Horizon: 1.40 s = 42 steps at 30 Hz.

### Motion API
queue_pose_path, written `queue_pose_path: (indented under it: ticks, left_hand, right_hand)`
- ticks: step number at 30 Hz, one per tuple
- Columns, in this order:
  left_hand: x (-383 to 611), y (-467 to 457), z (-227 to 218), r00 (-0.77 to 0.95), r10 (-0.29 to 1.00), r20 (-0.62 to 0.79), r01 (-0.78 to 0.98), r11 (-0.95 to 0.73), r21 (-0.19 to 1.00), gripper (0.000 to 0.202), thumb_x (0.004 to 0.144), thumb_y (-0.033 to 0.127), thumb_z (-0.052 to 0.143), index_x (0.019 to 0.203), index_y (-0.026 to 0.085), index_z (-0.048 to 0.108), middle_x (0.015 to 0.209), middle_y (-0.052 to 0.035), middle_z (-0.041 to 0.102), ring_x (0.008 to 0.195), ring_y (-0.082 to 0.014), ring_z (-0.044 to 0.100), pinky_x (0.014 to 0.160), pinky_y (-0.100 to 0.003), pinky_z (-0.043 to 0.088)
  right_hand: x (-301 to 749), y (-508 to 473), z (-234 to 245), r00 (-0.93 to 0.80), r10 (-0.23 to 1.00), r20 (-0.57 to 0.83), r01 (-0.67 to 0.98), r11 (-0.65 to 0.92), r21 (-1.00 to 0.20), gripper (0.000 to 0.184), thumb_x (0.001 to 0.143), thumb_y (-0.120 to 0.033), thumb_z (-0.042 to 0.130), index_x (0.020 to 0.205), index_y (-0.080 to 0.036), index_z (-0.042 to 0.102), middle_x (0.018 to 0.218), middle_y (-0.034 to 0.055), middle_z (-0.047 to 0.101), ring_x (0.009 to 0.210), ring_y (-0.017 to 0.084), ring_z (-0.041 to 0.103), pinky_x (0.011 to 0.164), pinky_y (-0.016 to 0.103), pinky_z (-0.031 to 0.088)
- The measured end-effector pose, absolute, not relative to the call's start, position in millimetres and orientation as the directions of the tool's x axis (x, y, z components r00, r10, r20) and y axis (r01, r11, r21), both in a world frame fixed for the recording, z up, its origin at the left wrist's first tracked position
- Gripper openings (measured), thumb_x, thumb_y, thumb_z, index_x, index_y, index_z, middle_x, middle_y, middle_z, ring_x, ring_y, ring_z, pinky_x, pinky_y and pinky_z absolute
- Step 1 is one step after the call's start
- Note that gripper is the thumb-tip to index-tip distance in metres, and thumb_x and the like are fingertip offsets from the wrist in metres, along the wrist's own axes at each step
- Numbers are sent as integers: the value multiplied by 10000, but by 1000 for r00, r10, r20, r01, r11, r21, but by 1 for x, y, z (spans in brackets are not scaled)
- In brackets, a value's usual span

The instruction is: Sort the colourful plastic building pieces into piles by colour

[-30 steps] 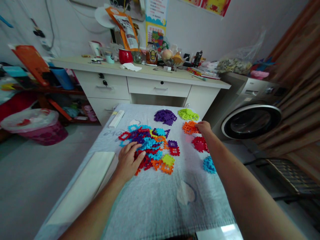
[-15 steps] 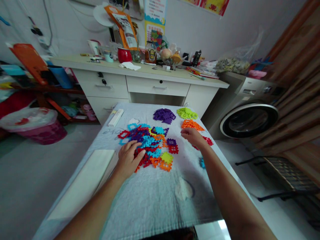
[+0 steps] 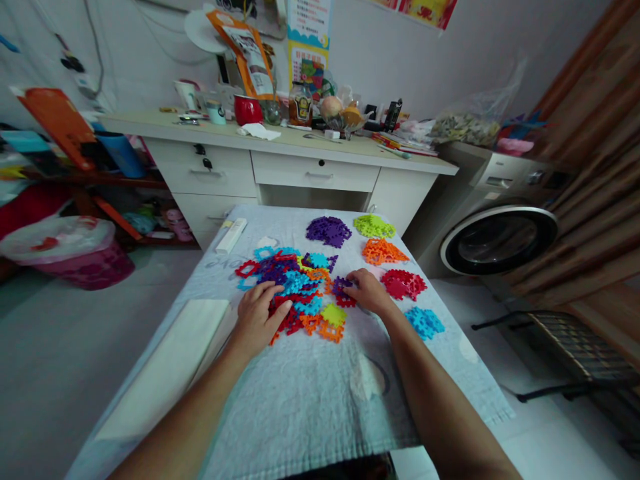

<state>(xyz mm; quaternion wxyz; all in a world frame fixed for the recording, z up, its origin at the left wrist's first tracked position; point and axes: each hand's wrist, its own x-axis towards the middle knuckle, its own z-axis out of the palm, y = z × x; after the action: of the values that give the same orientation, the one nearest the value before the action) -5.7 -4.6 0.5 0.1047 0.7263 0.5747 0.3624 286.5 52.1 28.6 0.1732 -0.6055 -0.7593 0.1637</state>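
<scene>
My left hand (image 3: 260,318) lies with its fingers spread at the near left edge of a mixed heap of interlocking plastic building pieces (image 3: 295,283) in purple, red, blue, orange and yellow-green. To the right of that heap, my right hand (image 3: 367,291) has its thumb and fingertips on a square purple building piece (image 3: 341,287), which they partly cover. A red piece (image 3: 345,301) touches it on the near side. Sorted piles stand farther out: purple (image 3: 329,231), yellow-green (image 3: 374,226), orange (image 3: 383,251), red (image 3: 403,285) and blue (image 3: 424,323).
A light cloth covers the table (image 3: 320,400). A long whitish board-like object (image 3: 165,367) lies along its left side, and a small white box (image 3: 231,236) at the back left. Behind is a cluttered white desk (image 3: 315,175); a washing machine (image 3: 500,220) stands to the right.
My right hand has moved left and nearer, from beside the orange pile to the purple piece, uncovering the red and blue piles. My left hand has stayed almost still.
</scene>
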Motion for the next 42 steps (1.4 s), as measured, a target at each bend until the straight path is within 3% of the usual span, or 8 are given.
queue_pose_path:
  ticks: [4,8,14,18,25,29,36,42]
  left_hand:
    - [-6,-5,0,83,912,401,762,-317,564,383,881,500,496,1113,225,629,1245,-89,577,1191,-269,521,1056,-474,389]
    - [-7,-5,0,76,908,412,764,-318,562,375,886,492,498,1119,228,625,1246,-87,575,1186,-264,522,1052,-471,394]
    - [-6,-5,-1,88,905,417,763,-330,556,385,884,494,500,1117,215,628,1246,-96,575,1187,-274,522,1049,-488,392]
    - [-6,-5,-2,91,896,434,767,-341,543,383,882,493,505,1118,217,628,1236,-95,580,1173,-272,527,1036,-482,401]
    - [-7,-6,-3,91,896,435,771,-340,538,386,882,488,506,1126,214,626,1237,-97,578,1172,-273,526,1029,-481,408]
    - [-6,-6,-1,85,898,432,770,-335,544,381,879,486,509,1121,217,627,1246,-92,577,1175,-271,527,1035,-478,404]
    - [-6,-7,3,84,906,414,753,-330,570,388,881,486,507,1134,217,625,1253,-94,573,1183,-272,515,1038,-493,399]
    - [-4,-6,5,63,922,383,744,-299,598,388,871,482,521,1133,218,632,1257,-96,571,1186,-278,509,1036,-505,398]
  right_hand:
    - [287,52,26,-110,991,81,787,136,-602,144,773,-255,660,893,-176,666,852,34,640,782,154,564,698,243,418]
    - [288,52,26,-49,997,60,591,78,-803,78,735,-249,623,779,-184,616,687,-20,577,618,119,504,582,227,385]
    - [293,49,33,-14,997,75,248,76,-966,235,670,-349,635,840,-192,596,622,-56,509,490,98,422,466,231,316]
    - [305,52,39,64,992,112,259,92,-962,234,673,-343,625,841,-181,616,628,-41,532,511,102,431,482,235,315]
    - [306,87,48,171,958,229,562,96,-822,153,658,-249,604,779,-178,665,577,-46,479,557,121,438,532,240,306]
    - [291,120,49,288,926,245,642,4,-767,144,672,-205,571,777,-187,669,636,-17,571,627,151,521,594,252,370]
    - [273,178,42,475,850,228,669,-181,-721,150,729,-171,559,833,-160,666,854,88,682,840,223,617,744,297,438]
    - [271,209,33,589,780,213,624,-271,-733,123,760,-174,562,854,-169,641,878,119,683,868,258,632,762,319,457]
